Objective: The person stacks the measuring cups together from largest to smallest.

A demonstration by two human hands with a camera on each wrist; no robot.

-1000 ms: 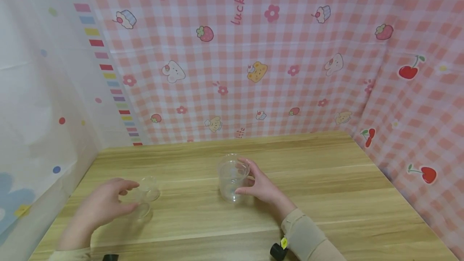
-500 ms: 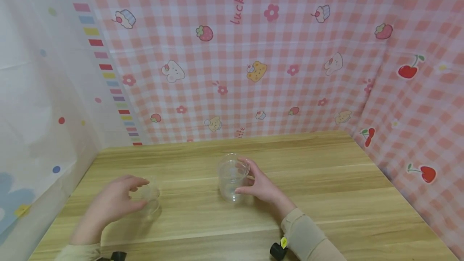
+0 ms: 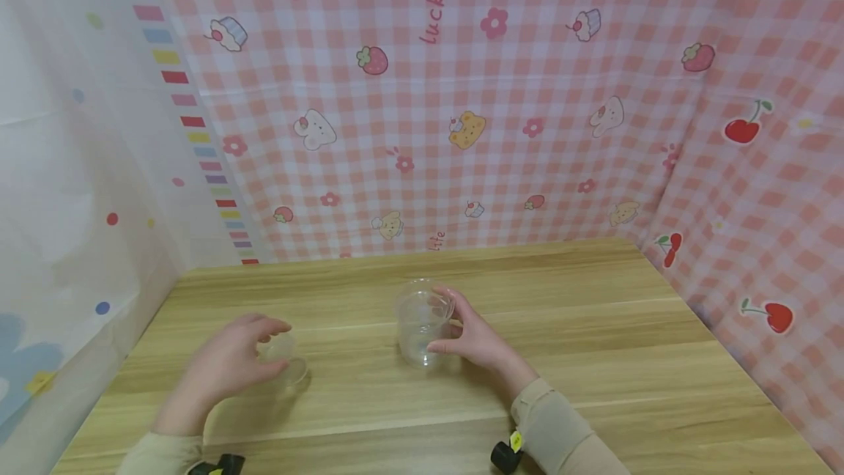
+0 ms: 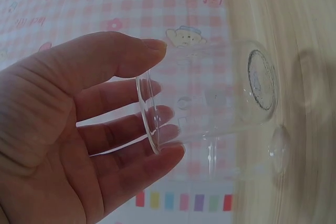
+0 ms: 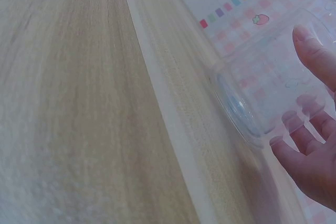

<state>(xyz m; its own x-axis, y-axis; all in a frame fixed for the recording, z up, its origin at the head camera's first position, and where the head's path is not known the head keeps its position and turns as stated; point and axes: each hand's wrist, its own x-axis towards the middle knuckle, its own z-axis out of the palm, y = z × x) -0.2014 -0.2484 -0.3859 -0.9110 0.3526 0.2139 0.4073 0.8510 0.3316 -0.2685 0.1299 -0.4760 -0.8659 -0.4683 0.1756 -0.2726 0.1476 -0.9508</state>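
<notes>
My left hand (image 3: 234, 358) grips a small clear cup (image 3: 297, 371) near its rim, at the left of the table in the head view. In the left wrist view, the thumb lies on one side of that cup's rim and the fingers curl round the other; its round base (image 4: 261, 80) points towards the tabletop. A fainter clear rounded shape (image 4: 278, 150) shows beyond it. Around the right side of a larger clear cup (image 3: 415, 336), my right hand (image 3: 471, 336) curls its thumb and fingers. This cup stands upright at mid-table, its base (image 5: 239, 111) on the wood.
The wooden table (image 3: 593, 328) reaches back to a pink checked cloth (image 3: 422, 167) with printed cartoons. A similar cloth (image 3: 745, 189) hangs at the right, and a white dotted sheet (image 3: 86, 167) at the left. A black wrist camera (image 3: 506, 457) sits at the right sleeve.
My left hand has moved rightwards with the small clear cup, closer to the larger one. The right hand and its cup have stayed in place.
</notes>
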